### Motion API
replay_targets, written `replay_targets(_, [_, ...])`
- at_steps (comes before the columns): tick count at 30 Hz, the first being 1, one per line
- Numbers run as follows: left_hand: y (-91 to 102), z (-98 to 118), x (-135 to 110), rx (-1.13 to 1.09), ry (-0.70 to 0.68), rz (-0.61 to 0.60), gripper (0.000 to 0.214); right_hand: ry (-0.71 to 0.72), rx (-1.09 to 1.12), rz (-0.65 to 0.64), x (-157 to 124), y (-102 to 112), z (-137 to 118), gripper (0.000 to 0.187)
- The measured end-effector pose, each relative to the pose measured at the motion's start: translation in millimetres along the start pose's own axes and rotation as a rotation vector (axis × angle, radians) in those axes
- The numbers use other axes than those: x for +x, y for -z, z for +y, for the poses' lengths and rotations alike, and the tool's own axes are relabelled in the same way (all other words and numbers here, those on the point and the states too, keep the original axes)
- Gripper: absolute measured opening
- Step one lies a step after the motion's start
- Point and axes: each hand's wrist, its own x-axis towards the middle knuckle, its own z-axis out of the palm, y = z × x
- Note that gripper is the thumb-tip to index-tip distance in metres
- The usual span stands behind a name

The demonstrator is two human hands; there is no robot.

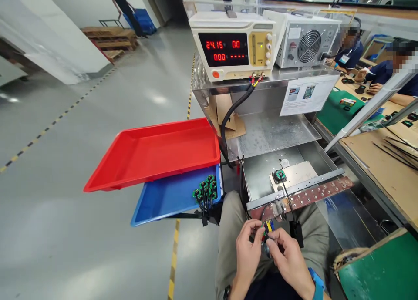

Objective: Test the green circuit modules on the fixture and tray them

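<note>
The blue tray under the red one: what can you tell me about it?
The blue tray looks like shallow moulded plastic with a raised rim. It sits level, left of the metal bench, partly tucked beneath the larger red tray, which overlaps its far side. Most of its floor is bare. In its right corner lies a bunch of small black parts with green faces, their black wires hanging over the near edge. Neither hand touches it.
</note>
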Motion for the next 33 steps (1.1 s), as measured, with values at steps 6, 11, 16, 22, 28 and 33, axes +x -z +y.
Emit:
replay_targets(6, [-2.8,-6.6,-0.3,-0.081,0.126,-0.071,0.019,-0.048,0.021,0.020,-2.8,-4.5,6.6,0.033])
replay_targets(11, [-3.0,-9.5,-3.4,0.098,-0.087,-0.007,0.023,-0.102,0.053,0.076,-0.9,-9.9,10.2,0.035])
replay_targets(16, [-5.4,-24.3,-5.9,0.256,-0.148,0.036,0.019,-0.180,-0.024,0.118,11.7,-13.2,9.5,0.029])
replay_targets(22, [-3.7,-28.2,-8.9,0.420,-0.315,0.038,0.013,-0.213,-0.105,0.099,26.9,-11.4,2.7,0.018])
replay_targets(28, [2.6,-25.0,-7.9,0.590,-0.465,-0.038,0.022,-0.165,-0.158,0.090,34.1,-10.2,-1.4,0.014])
replay_targets(33, [6.5,-24.1,-5.6,0.652,-0.491,-0.037,0.027,-0.156,-0.150,0.116,36.9,-14.4,1.0,0.017])
